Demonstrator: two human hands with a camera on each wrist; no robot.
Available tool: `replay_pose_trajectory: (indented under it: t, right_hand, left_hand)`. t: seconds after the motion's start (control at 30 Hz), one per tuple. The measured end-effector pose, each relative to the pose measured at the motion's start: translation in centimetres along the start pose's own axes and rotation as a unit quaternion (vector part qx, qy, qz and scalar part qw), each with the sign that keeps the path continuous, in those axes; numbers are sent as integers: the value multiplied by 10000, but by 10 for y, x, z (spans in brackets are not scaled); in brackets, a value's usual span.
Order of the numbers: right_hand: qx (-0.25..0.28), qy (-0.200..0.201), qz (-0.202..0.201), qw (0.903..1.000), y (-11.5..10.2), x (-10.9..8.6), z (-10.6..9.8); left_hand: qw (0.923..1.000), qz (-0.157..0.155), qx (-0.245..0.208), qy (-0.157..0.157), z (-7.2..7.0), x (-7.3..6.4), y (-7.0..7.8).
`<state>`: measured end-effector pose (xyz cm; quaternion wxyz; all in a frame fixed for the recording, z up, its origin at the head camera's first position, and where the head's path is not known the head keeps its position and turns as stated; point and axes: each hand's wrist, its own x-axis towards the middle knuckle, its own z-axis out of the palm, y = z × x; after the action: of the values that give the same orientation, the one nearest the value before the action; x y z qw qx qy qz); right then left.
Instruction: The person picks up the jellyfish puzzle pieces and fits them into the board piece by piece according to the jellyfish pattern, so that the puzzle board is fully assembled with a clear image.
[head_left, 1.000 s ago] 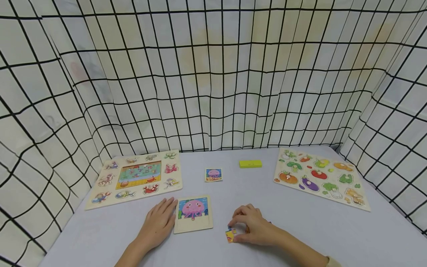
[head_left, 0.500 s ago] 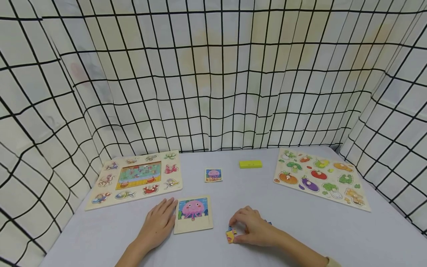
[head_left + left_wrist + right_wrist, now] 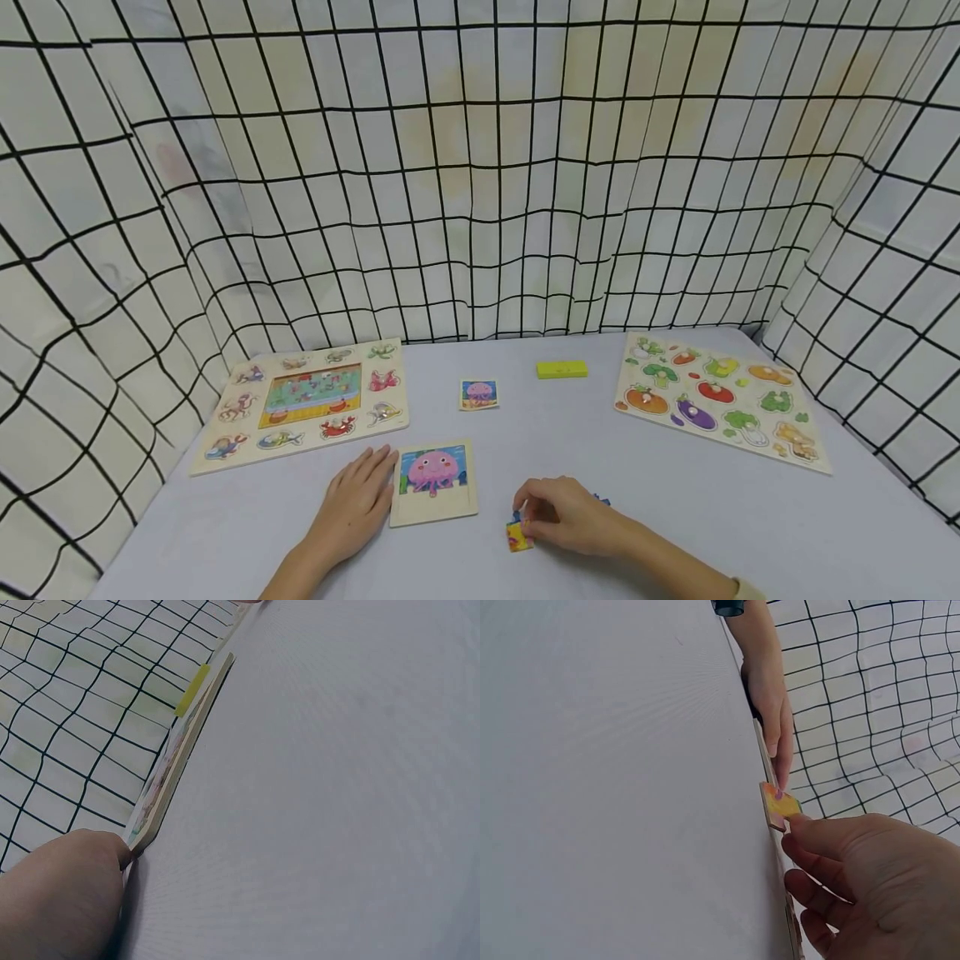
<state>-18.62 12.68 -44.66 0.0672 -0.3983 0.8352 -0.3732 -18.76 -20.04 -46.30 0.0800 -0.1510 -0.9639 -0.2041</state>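
Note:
My left hand (image 3: 352,505) lies with its fingers extended along the left edge of a wooden jigsaw tray (image 3: 433,507); its thumb touches the tray's near corner in the left wrist view. The tray's upper part shows a pink jellyfish on blue, and its lower strip is bare wood. To the right of the tray, my right hand (image 3: 570,517) pinches a yellow jigsaw piece (image 3: 786,805) between thumb and fingers. A blue bit (image 3: 516,517) shows just above that piece, partly hidden by the fingers. Behind the hand, another blue jigsaw piece (image 3: 602,499) peeks out.
A small jellyfish picture card (image 3: 479,394) and a yellow block (image 3: 562,369) lie farther back. A sea-animal puzzle board (image 3: 315,444) is at the left, a vegetable puzzle board (image 3: 720,417) at the right. Black netting (image 3: 472,225) over white cloth walls in the table.
My right hand has dropped slightly toward me, its fingers drawn closer about the yellow jigsaw piece, which has turned a little. The left hand and the tray have stayed put.

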Motion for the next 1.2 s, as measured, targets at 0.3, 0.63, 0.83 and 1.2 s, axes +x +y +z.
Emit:
replay_pose_trajectory:
  t: [0.3, 0.63, 0.83, 1.2]
  right_hand:
    - [334, 105, 36, 9994, -2, 4, -2]
    - [243, 199, -158, 9994, -2, 16, -1]
    - [209, 260, 6, 9994, -5, 28, -2]
    - [320, 169, -102, 9993, -12, 49, 5]
  left_hand:
    - [10000, 3, 14, -13, -1, 1, -1]
    - [10000, 39, 30, 46, -1, 0, 0]
    - [10000, 49, 22, 55, -1, 0, 0]
    - [10000, 34, 0, 48, -1, -1, 0]
